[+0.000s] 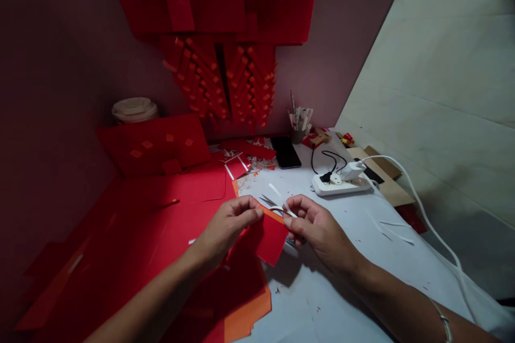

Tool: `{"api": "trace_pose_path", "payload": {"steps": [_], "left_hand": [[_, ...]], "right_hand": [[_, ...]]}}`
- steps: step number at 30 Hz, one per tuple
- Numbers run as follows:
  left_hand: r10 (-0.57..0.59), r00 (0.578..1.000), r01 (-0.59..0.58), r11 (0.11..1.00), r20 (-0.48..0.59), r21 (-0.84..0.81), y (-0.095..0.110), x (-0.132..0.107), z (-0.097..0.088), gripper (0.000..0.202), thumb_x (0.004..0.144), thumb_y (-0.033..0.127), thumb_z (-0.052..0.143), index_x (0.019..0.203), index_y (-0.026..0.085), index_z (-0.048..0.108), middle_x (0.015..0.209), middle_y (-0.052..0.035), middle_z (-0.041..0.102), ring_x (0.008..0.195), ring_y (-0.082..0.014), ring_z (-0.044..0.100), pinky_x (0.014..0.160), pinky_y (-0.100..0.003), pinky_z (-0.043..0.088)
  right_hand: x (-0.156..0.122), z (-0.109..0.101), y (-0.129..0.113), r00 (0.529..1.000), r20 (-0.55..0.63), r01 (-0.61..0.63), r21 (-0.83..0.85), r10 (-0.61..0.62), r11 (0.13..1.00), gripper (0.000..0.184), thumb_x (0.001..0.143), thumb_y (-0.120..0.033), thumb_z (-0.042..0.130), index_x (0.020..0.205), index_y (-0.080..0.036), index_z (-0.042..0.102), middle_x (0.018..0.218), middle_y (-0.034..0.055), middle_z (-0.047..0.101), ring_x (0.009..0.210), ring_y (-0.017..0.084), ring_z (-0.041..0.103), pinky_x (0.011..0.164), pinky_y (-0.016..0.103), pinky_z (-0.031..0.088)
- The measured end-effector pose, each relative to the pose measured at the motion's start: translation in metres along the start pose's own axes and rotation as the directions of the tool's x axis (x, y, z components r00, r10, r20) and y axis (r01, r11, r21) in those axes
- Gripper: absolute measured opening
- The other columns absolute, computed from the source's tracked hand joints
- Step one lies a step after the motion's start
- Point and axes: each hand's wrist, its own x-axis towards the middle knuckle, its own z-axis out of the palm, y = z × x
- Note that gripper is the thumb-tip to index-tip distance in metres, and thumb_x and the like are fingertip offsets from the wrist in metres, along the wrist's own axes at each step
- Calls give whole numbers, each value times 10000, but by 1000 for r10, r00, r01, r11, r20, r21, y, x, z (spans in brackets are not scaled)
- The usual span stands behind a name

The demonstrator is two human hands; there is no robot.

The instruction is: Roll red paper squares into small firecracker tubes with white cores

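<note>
A piece of red paper (267, 238) with an orange strip along its upper edge is stretched between both hands. My left hand (237, 217) pinches that edge at its left end, thumb on top. At the right corner, my right hand (316, 222) is closed with thumb and fingers on the paper. A narrow white strip (285, 209) curls up beside the right fingertips. Just beyond the paper, the grey blades of scissors (269, 200) show; their handles are largely hidden behind my right hand.
Large red sheets (161, 236) cover the left of the table. A white power strip (341, 185) with plugs and cables sits to the right. Farther back are a black phone (286, 152), a pen cup (298, 133) and paper scraps (257, 150). Red paper decorations (217, 5) hang above.
</note>
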Motion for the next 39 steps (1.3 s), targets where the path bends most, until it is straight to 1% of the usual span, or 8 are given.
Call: {"api": "trace_pose_path", "payload": {"steps": [5,10,20,22,25,30,33,39], "left_hand": [[11,999,-12,1000,-31,-26,-3,2,-2,256,748,343,759,691,177,573,518,68,529,453,-62,400,458,-182,300],[13,999,-15,999,-47,-46,-4,5,-4,242,768,340,739,696,182,571,532,61,539,455,-69,428,447,-184,311],[6,999,-8,999,-46,-34,-6,5,-5,222,787,327,728,692,174,597,550,47,544,483,-80,443,481,-192,342],[10,999,-11,999,-47,-33,-6,6,-6,221,784,325,729,691,172,599,561,44,552,496,-82,452,499,-195,351],[11,999,-13,999,-52,-31,-8,7,-7,211,778,331,728,710,171,607,603,25,585,544,-103,503,543,-213,385],[12,999,-13,1000,-49,-27,-9,7,-9,218,767,345,733,717,174,609,624,16,592,575,-128,541,582,-246,417],[12,999,-13,1000,-46,-25,-9,7,-9,207,753,343,737,728,177,615,643,4,611,603,-149,567,605,-269,440],[25,999,-26,999,-44,-20,-5,5,-8,172,732,302,749,749,175,635,670,-11,636,635,-158,588,627,-277,450]], "right_hand": [[-1,-2,1,1000,18,-1,13,1,1000,224,713,-211,690,904,-184,577,726,-61,550,526,62,510,472,179,400],[-1,-1,0,1000,13,-5,21,4,1000,230,695,-155,665,906,-189,580,670,-67,562,517,69,509,480,185,406],[0,0,-2,1000,-3,12,51,-11,999,223,667,-135,658,873,-190,592,724,-51,587,538,75,537,472,187,406],[0,1,-3,1000,-14,12,56,-11,998,222,659,-138,663,862,-188,590,741,-48,585,532,71,531,467,188,405],[0,1,-3,999,-32,20,62,-18,998,230,657,-160,687,863,-187,590,767,-39,582,539,74,534,465,192,407],[0,-2,-1,999,-41,33,68,-30,997,228,699,-224,723,884,-184,595,757,-36,565,555,84,533,474,198,410],[0,-4,1,998,-48,44,75,-41,996,235,720,-255,732,893,-185,589,783,-33,563,559,79,525,478,196,406],[3,-6,5,997,-60,55,63,-51,996,226,754,-273,726,916,-186,594,792,-27,575,576,88,542,498,204,418]]}}
